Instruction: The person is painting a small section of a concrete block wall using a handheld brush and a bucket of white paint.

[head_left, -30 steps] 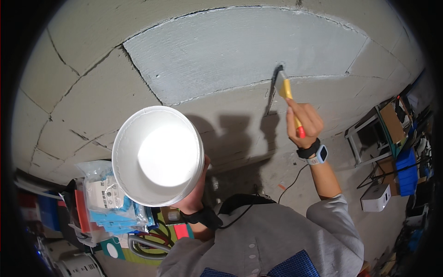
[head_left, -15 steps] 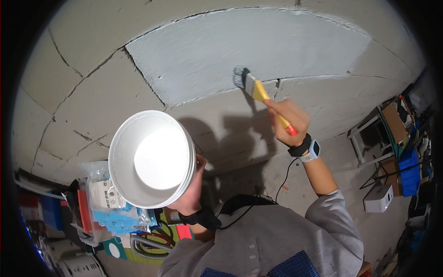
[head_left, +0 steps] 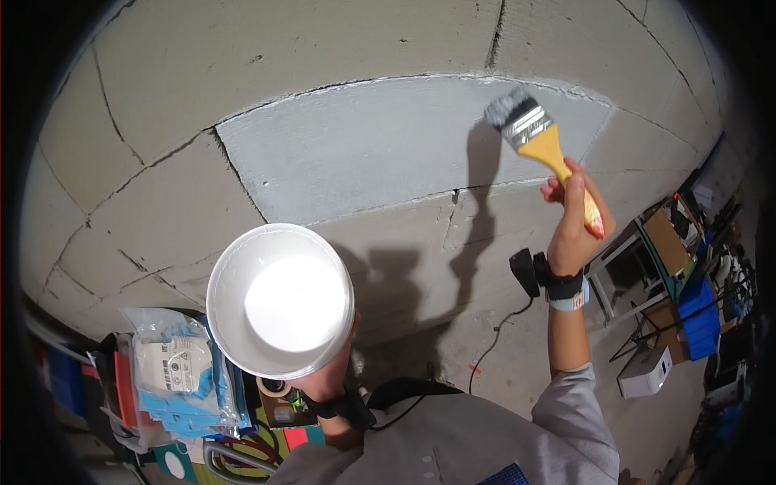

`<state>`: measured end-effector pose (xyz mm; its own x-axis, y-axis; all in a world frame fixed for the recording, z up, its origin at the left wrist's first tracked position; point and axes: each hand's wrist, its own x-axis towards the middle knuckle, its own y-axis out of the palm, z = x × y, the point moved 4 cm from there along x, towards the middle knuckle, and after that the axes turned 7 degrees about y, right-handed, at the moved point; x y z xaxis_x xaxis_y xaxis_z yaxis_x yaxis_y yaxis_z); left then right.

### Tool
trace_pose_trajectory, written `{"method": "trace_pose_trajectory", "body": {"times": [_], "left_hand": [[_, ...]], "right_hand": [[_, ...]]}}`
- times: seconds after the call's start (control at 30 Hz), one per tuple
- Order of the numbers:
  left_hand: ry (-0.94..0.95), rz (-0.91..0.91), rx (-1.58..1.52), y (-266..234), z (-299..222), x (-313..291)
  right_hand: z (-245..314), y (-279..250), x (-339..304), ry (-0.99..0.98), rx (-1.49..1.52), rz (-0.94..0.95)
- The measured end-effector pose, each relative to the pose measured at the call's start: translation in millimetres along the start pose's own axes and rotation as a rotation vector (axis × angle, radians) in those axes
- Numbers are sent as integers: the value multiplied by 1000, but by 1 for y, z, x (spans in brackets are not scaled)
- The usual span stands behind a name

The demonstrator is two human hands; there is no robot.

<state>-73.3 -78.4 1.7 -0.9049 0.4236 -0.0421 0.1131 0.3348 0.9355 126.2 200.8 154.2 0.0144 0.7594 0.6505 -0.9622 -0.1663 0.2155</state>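
My right hand (head_left: 580, 217) is closed around the yellow handle of a paintbrush (head_left: 543, 149). Its dark bristles are coated with white paint and lie over the upper right part of a pale painted block (head_left: 356, 145) in the wall; whether they touch it I cannot tell. My left hand (head_left: 330, 378) grips a white plastic bucket (head_left: 220, 303) from below and the right side, most of its fingers hidden behind it. The bucket is tilted so its mouth faces up, and bright white paint (head_left: 295, 305) covers its bottom.
Unpainted blocks of the wall (head_left: 162, 194) surround the pale one. At lower left are plastic-wrapped packages (head_left: 186, 380), a tape roll (head_left: 273, 386) and a grey handle (head_left: 234, 462). On the right stand a white-framed table (head_left: 602, 283), a blue bin (head_left: 697, 319) and a white box (head_left: 644, 373). A black cable (head_left: 495, 343) hangs from my right wrist.
The brush in my right hand has moved right and up across the block, from its lower edge toward its upper right. The view has shifted, and the bucket sits slightly lower and farther right.
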Motion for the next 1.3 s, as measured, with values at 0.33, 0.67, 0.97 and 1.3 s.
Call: {"method": "trace_pose_trajectory", "body": {"times": [0.33,0.67,0.97,1.3], "left_hand": [[-170,36,-236,18,0,4],[-243,8,-394,4,-8,29],[-335,45,-449,25,0,27],[-291,2,-414,7,-3,33]], "right_hand": [[-46,27,-27,106,24,9],[-48,-1,-64,195,-114,-36],[-17,65,-37,82,70,-26],[-42,14,-74,159,-95,-61]]}}
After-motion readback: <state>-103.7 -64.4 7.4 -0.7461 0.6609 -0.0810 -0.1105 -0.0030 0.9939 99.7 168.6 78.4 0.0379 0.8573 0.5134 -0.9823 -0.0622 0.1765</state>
